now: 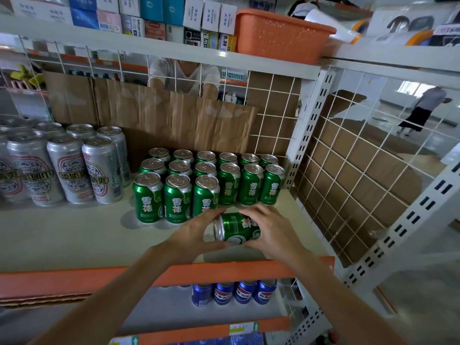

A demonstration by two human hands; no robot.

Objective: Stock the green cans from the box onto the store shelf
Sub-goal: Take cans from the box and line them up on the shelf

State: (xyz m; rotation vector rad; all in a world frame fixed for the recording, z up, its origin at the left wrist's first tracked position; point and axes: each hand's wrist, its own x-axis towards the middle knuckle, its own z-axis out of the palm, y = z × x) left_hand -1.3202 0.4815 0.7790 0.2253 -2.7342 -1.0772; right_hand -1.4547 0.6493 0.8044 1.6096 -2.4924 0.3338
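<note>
Currently I read both hands gripping: left hand (196,232) and right hand (270,229) curl around one green can (239,229), lying sideways over the shelf (74,235) front, just before the stocked green cans (179,197); silver cans (72,168) stand further left.

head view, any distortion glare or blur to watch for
Head view: the wide-angle lens bows the upright and stretches the edges. Head view: the light is soft and even, with mild glare on the silver cans and only faint shadows beside the green cans. Head view: the held can is sharp, while the top right corner is smeared.
</note>
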